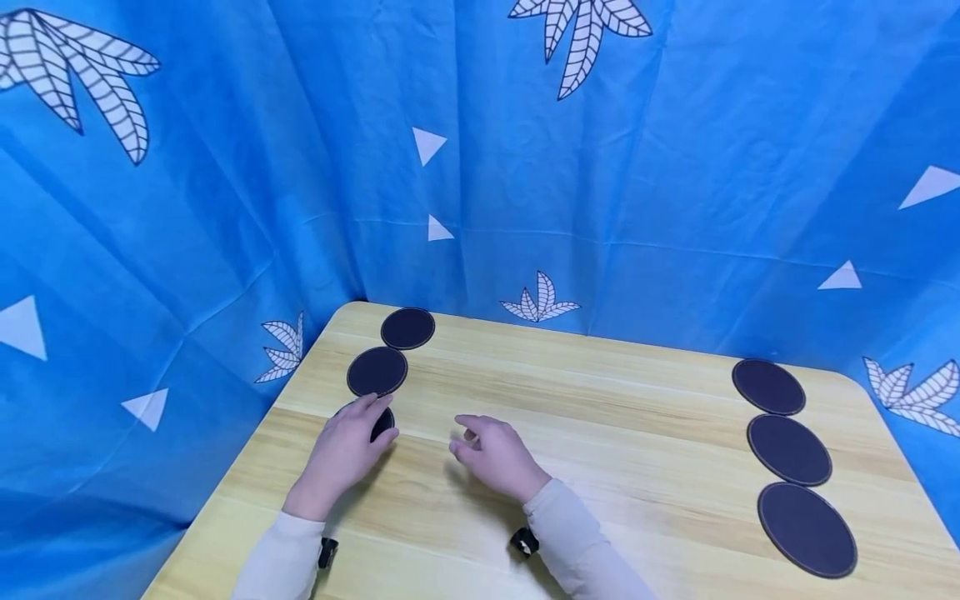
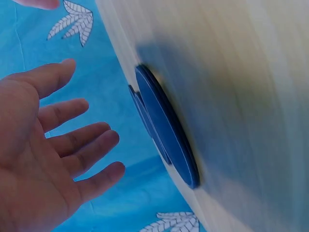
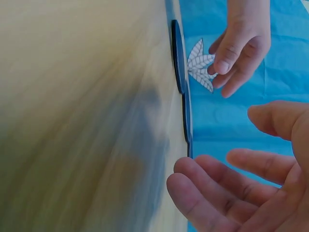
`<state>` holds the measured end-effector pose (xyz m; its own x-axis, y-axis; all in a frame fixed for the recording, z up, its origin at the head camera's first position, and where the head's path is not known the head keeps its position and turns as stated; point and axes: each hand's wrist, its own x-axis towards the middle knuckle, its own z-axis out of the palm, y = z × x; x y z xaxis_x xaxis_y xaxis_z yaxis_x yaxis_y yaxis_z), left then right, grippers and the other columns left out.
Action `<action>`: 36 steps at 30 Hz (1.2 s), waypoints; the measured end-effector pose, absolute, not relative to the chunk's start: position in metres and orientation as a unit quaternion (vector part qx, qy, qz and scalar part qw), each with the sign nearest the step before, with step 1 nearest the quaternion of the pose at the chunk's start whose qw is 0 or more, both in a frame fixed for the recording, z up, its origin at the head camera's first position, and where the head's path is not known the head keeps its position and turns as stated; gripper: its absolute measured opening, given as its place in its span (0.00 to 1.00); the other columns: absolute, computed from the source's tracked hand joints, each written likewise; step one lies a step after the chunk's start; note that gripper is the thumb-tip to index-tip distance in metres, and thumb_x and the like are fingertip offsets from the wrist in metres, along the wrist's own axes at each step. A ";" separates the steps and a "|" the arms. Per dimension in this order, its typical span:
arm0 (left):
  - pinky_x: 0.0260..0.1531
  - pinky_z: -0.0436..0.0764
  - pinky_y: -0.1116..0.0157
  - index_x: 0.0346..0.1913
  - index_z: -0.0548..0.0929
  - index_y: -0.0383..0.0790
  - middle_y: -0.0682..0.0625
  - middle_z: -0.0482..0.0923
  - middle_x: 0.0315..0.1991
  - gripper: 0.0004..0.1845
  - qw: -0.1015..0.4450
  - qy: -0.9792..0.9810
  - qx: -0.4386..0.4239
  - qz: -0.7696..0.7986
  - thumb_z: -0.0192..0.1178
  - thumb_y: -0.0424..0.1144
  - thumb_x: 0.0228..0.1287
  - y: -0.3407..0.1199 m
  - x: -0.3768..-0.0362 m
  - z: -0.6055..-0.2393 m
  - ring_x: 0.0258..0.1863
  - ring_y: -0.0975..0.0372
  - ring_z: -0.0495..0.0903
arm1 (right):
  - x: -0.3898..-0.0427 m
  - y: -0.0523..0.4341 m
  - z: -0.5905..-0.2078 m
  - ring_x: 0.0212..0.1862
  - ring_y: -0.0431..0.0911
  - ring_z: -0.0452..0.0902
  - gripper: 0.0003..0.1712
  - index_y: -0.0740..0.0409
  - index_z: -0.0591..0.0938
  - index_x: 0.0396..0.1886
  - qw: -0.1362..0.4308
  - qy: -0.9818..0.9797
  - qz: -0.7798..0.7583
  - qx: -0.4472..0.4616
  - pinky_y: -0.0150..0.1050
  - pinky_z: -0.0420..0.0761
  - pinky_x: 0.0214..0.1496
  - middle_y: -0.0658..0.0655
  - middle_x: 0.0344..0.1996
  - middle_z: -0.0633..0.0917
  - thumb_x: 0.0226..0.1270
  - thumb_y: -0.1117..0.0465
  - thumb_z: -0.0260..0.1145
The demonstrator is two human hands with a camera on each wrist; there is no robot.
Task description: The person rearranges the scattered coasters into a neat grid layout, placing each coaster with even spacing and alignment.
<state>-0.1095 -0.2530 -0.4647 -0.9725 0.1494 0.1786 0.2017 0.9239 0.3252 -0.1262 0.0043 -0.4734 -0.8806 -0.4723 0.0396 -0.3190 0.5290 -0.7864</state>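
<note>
The left hand (image 1: 347, 450) hovers with fingers spread over a dark round mat (image 1: 381, 423), seemingly not gripping it, while the right hand (image 1: 495, 454) hangs loosely open just beside it, holding nothing. A flat mat gives little edge to catch, so fingertips could slip or nudge the neighbouring mat (image 1: 377, 371) ahead. The pale wooden surface (image 1: 585, 400) carries more mats (image 1: 789, 450) well off to the right, with blue leaf-print cloth (image 1: 525, 167) behind.

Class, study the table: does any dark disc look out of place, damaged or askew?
Nothing stands out. Three dark round discs lie flat in a row at the right of the wooden table; the left row's nearest disc sits partly under the left hand.
</note>
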 end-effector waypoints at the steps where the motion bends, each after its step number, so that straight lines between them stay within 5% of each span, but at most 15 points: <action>1: 0.59 0.70 0.36 0.68 0.77 0.34 0.30 0.72 0.64 0.29 0.073 -0.978 -0.086 -0.173 0.66 0.44 0.69 -0.255 -0.110 -0.465 0.63 0.37 0.71 | -0.127 0.001 -0.474 0.42 0.44 0.82 0.28 0.65 0.78 0.66 0.090 0.868 -0.431 -0.227 0.42 0.83 0.47 0.58 0.46 0.85 0.73 0.54 0.66; 20: 0.50 0.76 0.36 0.68 0.75 0.30 0.28 0.73 0.59 0.28 0.019 -0.984 -0.048 -0.169 0.64 0.41 0.70 -0.305 -0.113 -0.464 0.55 0.33 0.75 | -0.147 -0.050 -0.486 0.34 0.39 0.81 0.30 0.68 0.77 0.66 0.126 0.837 -0.485 -0.221 0.37 0.82 0.47 0.52 0.35 0.87 0.70 0.55 0.67; 26: 0.51 0.76 0.37 0.66 0.74 0.27 0.28 0.75 0.53 0.29 -0.023 -0.985 -0.026 -0.170 0.63 0.42 0.70 -0.319 -0.116 -0.466 0.54 0.34 0.75 | -0.155 -0.062 -0.491 0.21 0.42 0.79 0.33 0.69 0.72 0.69 0.161 0.821 -0.513 -0.190 0.34 0.82 0.35 0.52 0.32 0.84 0.70 0.57 0.67; 30: 0.54 0.75 0.39 0.65 0.73 0.23 0.28 0.75 0.50 0.29 -0.051 -0.982 -0.008 -0.179 0.62 0.42 0.70 -0.323 -0.118 -0.467 0.54 0.35 0.75 | -0.157 -0.069 -0.491 0.17 0.43 0.77 0.35 0.69 0.71 0.71 0.185 0.821 -0.513 -0.169 0.34 0.80 0.29 0.59 0.39 0.84 0.69 0.58 0.67; 36: 0.57 0.72 0.38 0.66 0.70 0.18 0.24 0.72 0.55 0.32 -0.079 -0.979 0.010 -0.188 0.61 0.43 0.71 -0.326 -0.117 -0.468 0.57 0.32 0.73 | -0.158 -0.084 -0.492 0.11 0.40 0.67 0.34 0.69 0.69 0.72 0.215 0.814 -0.519 -0.149 0.30 0.68 0.16 0.54 0.18 0.79 0.69 0.61 0.66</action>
<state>-0.1174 -0.3260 -0.4677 -0.9875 0.0094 -0.1576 -0.0496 0.9292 0.3662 -0.1584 -0.0841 -0.4920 -0.8631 -0.4653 -0.1963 -0.0187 0.4179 -0.9083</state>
